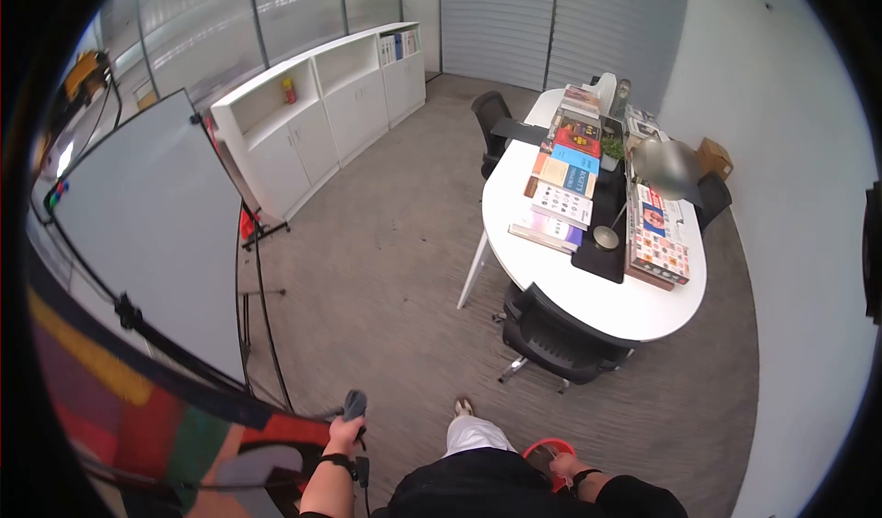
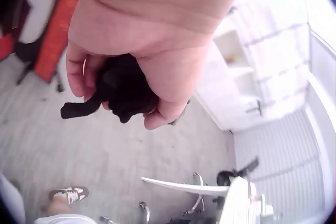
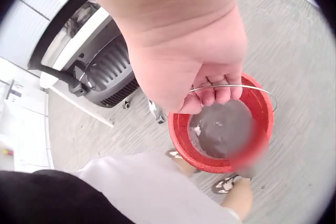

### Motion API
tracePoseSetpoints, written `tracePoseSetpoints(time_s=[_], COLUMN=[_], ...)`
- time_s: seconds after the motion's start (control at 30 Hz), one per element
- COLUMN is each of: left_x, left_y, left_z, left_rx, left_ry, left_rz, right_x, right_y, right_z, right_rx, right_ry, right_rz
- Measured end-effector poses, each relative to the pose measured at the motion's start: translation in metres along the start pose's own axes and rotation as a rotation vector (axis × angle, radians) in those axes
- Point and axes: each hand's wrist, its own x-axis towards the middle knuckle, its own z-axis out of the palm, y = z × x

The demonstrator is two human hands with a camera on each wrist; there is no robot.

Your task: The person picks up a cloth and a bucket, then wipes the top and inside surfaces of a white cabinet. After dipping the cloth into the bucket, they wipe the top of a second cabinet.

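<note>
My left hand (image 1: 344, 432) grips a dark, soft-looking bundle (image 2: 123, 85), with a short strap-like end sticking out past the fingers in the left wrist view. From the head view the same bundle looks dark grey and pokes out above the fist; its kind cannot be made out. Curled round the thin wire handle (image 3: 257, 88), the fingers of my right hand (image 3: 184, 61) carry a red bucket (image 3: 210, 167). Murky grey water (image 3: 215, 127) stands inside the bucket, which hangs beside my right leg in the head view.
A whiteboard (image 1: 156, 233) on a black-legged stand is at left, near a colourful panel (image 1: 147, 417). White cabinets (image 1: 285, 160) line the back left. A white table (image 1: 634, 320) bears books, with a black chair (image 1: 560, 339) at its near end. Grey floor (image 1: 386, 270) lies between.
</note>
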Motion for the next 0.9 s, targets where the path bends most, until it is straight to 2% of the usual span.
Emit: tracePoseSetpoints(time_s=[0.03, 0.07, 0.13, 0.17, 0.2, 0.27, 0.3, 0.33, 0.37, 0.4, 0.43, 0.47, 0.57, 0.6, 0.67, 0.73, 0.77, 0.8, 0.87, 0.9], left_x=[0.038, 0.053, 0.071, 0.088, 0.112, 0.147, 0.157, 0.184, 0.174, 0.266, 0.280, 0.284, 0.297, 0.311, 0.340, 0.369, 0.395, 0.422, 0.456, 0.464], left_y=[0.030, 0.069, 0.147, 0.169, 0.177, 0.189, 0.187, 0.168, 0.173, 0.063, 0.023, 0.012, 0.042, 0.052, 0.078, 0.102, 0.125, 0.149, 0.183, 0.192], left_z=[0.006, 0.007, 0.013, 0.007, -0.005, -0.028, -0.041, -0.060, -0.068, -0.127, -0.166, -0.176, -0.158, -0.156, -0.162, -0.185, -0.197, -0.212, -0.216, -0.216], left_rx=[0.153, 0.167, 0.396, 0.371, 0.384, 0.327, 0.263, 0.170, 0.133, 0.441, 0.834, 1.208, 1.134, 1.121, 1.113, 1.130, 1.143, 1.155, 1.147, 1.141], left_ry=[0.019, 0.026, 0.055, 0.065, 0.110, 0.141, 0.175, 0.157, 0.235, 0.023, -0.127, -0.281, -0.267, -0.263, -0.263, -0.284, -0.287, -0.287, -0.309, -0.328], left_rz=[0.132, 0.150, 0.269, 0.269, 0.252, 0.159, 0.107, -0.008, -0.211, 0.077, 0.332, 0.592, 0.542, 0.529, 0.506, 0.476, 0.476, 0.477, 0.463, 0.445], right_x=[0.014, 0.031, 0.067, 0.085, 0.100, 0.142, 0.162, 0.170, 0.167, 0.162, 0.162, 0.164, 0.190, 0.201, 0.224, 0.250, 0.238, 0.258, 0.284, 0.294], right_y=[-0.031, -0.060, -0.113, -0.148, -0.178, -0.238, -0.272, -0.309, -0.343, -0.378, -0.408, -0.435, -0.514, -0.535, -0.573, -0.632, -0.674, -0.690, -0.733, -0.758], right_z=[0.002, 0.002, -0.003, -0.017, -0.020, -0.033, -0.046, -0.057, -0.069, -0.082, -0.089, -0.098, -0.126, -0.131, -0.141, -0.158, -0.165, -0.164, -0.170, -0.179], right_rx=[-0.034, -0.015, 0.006, -0.142, -0.139, -0.016, -0.005, 0.004, 0.043, 0.070, 0.107, 0.068, -0.295, -0.207, -0.220, -0.178, -0.086, -0.144, -0.281, -0.314], right_ry=[0.035, 0.032, 0.220, 0.148, 0.143, 0.244, 0.088, 0.078, 0.065, 0.057, 0.044, 0.048, -0.023, 0.021, 0.170, 0.027, 0.044, 0.129, 0.328, 0.321], right_rz=[-0.045, -0.059, -0.254, -0.256, -0.270, -0.254, -0.204, -0.212, -0.138, -0.061, 0.004, 0.005, -0.105, -0.108, -0.324, -0.095, -0.036, -0.180, -0.263, -0.259])
